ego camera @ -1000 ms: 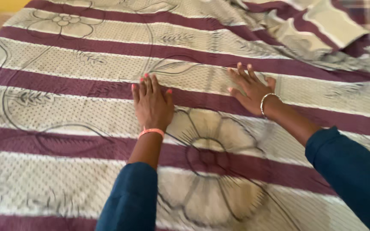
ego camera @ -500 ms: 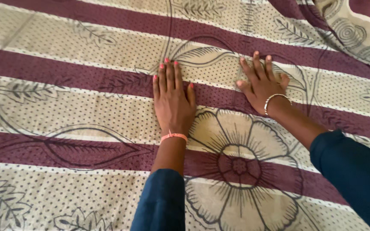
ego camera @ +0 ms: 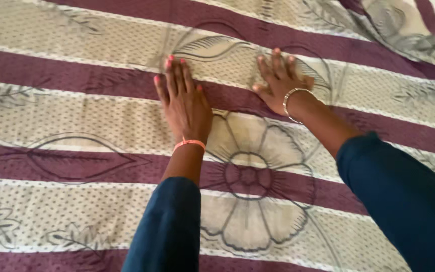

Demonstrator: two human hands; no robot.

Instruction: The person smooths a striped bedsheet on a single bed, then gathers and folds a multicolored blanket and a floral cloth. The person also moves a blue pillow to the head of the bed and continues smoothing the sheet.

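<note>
A bedsheet (ego camera: 76,121) with maroon and beige stripes and large drawn flowers is spread flat beneath me. My left hand (ego camera: 183,103) lies palm down on it, fingers together and pointing away, an orange band at the wrist. My right hand (ego camera: 280,83) also presses flat on the sheet a little further away and to the right, a silver bangle on its wrist. Neither hand holds anything. Both arms wear dark blue sleeves. A big flower print (ego camera: 250,176) sits just below and between the hands.
At the top right the sheet is bunched into loose folds (ego camera: 414,35). The cloth fills the whole view to the left and towards me.
Both hands have slid further away across the sheet, staying flat, and my view has shifted so the flower print sits lower and the crumpled corner is mostly out of frame.
</note>
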